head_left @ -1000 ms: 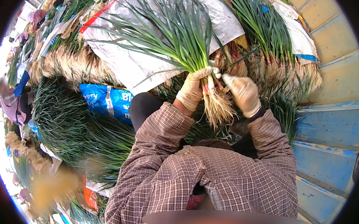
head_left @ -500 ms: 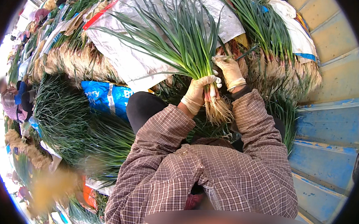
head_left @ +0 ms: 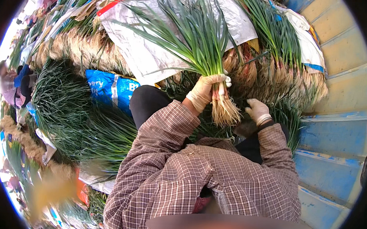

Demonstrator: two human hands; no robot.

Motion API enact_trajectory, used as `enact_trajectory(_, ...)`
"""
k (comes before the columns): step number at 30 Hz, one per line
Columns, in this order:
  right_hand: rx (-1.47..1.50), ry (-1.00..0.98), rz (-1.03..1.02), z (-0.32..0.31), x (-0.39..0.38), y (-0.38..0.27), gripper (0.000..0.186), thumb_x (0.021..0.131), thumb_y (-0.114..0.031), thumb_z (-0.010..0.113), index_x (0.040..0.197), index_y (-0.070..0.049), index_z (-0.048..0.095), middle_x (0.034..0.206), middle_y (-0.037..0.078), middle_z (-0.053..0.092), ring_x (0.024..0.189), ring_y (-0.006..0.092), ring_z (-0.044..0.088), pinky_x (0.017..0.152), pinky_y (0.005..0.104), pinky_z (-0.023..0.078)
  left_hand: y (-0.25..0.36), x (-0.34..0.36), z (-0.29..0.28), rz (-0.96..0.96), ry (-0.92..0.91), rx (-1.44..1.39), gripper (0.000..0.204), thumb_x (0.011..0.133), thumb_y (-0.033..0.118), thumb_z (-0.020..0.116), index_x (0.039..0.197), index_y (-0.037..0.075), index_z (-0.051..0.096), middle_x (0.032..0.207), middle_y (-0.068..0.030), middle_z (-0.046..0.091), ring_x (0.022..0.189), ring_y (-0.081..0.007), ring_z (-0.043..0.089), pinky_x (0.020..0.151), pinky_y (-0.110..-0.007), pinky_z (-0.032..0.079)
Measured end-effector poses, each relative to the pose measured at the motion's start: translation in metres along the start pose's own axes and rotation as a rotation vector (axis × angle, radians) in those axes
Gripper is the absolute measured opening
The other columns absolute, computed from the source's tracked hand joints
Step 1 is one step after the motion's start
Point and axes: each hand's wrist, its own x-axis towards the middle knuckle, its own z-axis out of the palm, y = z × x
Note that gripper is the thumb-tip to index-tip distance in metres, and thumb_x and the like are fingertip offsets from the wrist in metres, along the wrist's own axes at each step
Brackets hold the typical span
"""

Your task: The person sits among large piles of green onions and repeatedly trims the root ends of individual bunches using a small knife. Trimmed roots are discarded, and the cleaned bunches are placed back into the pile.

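Note:
My gloved left hand is closed around a bunch of green onions, gripping it low, just above the roots. The long green leaves fan upward and away from me, while white stem ends and pale stringy roots hang below my fingers. Apart from the bunch, to its right and lower, is my gloved right hand. Its fingers are curled in, and anything inside them is hidden. A white plastic sheet lies behind the leaves.
More green onions are piled at the far right, roots toward me. Leafy heaps lie at my left beside a blue bag. A yellow and blue ribbed metal wall rises at right. Another person sits at far left.
My right hand has left the stems of the bunch and moved down and to the right, its fingers curling in. My left hand still holds the bunch in nearly the same place.

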Motion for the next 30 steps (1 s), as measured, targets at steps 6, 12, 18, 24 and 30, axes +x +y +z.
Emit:
enact_trajectory(6,0.771,0.731,-0.395,-0.045,0.006,-0.061,0.019,0.086,-0.010,0.065,0.104,-0.009,0.070,0.097,0.010,0.070,0.084,0.0213,0.068,0.077,0.0295,0.054,-0.029,-0.008,-0.002,-0.046,0.049,0.243,0.016,0.089,0.008,0.059,0.090,-0.007,0.063,0.076,-0.0147,0.067,0.063,-0.0192,0.064,0.060,-0.031,0.057)
enact_trajectory(12,-0.090,0.555,-0.570,-0.073,0.042,-0.157,0.038,0.083,-0.023,0.065,0.117,-0.007,0.062,0.095,0.009,0.066,0.080,0.0221,0.064,0.068,0.0336,0.051,-0.064,-0.002,-0.002,0.240,0.115,0.137,0.019,0.090,0.014,0.060,0.091,-0.005,0.064,0.084,-0.0140,0.068,0.066,-0.0179,0.065,0.066,-0.031,0.056)
enact_trajectory(18,0.245,0.521,-0.766,-0.062,0.021,-0.171,0.016,0.085,-0.019,0.063,0.089,-0.005,0.067,0.078,0.009,0.067,0.064,0.0222,0.063,0.057,0.0348,0.049,-0.050,-0.017,-0.014,0.194,-0.139,-0.196,0.016,0.090,0.012,0.060,0.093,-0.003,0.063,0.080,-0.0126,0.067,0.063,-0.0192,0.064,0.060,-0.034,0.056)
enact_trajectory(24,1.164,0.703,-0.448,-0.076,-0.020,-0.122,0.020,0.098,-0.021,0.053,0.099,-0.005,0.065,0.088,0.004,0.063,0.075,0.0101,0.058,0.065,0.0253,0.047,-0.002,-0.048,-0.005,-0.052,-0.031,-0.015,0.013,0.087,0.009,0.061,0.092,-0.004,0.063,0.074,-0.0125,0.066,0.057,-0.0212,0.063,0.053,-0.036,0.056)
enact_trajectory(30,1.961,-0.185,-0.441,-0.045,-0.014,-0.093,0.048,0.099,-0.046,0.044,0.130,-0.009,0.048,0.103,0.004,0.059,0.087,0.0156,0.059,0.072,0.0294,0.051,0.017,-0.084,0.048,0.194,-0.134,-0.004,0.013,0.083,0.007,0.063,0.094,-0.001,0.060,0.075,-0.0104,0.067,0.046,-0.0164,0.059,0.045,-0.027,0.051)
